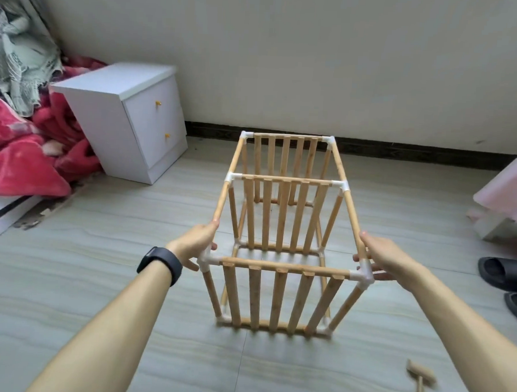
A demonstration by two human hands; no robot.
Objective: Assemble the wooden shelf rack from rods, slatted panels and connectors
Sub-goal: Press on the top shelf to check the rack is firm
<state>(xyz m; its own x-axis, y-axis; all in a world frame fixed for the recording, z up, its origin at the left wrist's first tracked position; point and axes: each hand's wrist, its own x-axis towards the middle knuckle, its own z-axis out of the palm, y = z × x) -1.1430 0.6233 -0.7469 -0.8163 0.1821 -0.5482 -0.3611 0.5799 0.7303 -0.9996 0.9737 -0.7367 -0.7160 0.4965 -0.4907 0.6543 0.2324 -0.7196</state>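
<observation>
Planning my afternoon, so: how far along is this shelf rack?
Mostly done: three slatted panels are joined by rods and white connectors into a closed rack on the floor. In hand: the left hand and right hand grip its near top corners. Remaining: no loose parts show, and the mallet lies aside, so probably just checking joints and turning it upright.

left forearm [119,317], entering at 7 o'clock, and right forearm [454,326], entering at 5 o'clock: bare along the visible length. left wrist: one black band [160,264], snug fit, flat matte rectangular face. left hand [196,242] and right hand [388,258]: bare.
</observation>
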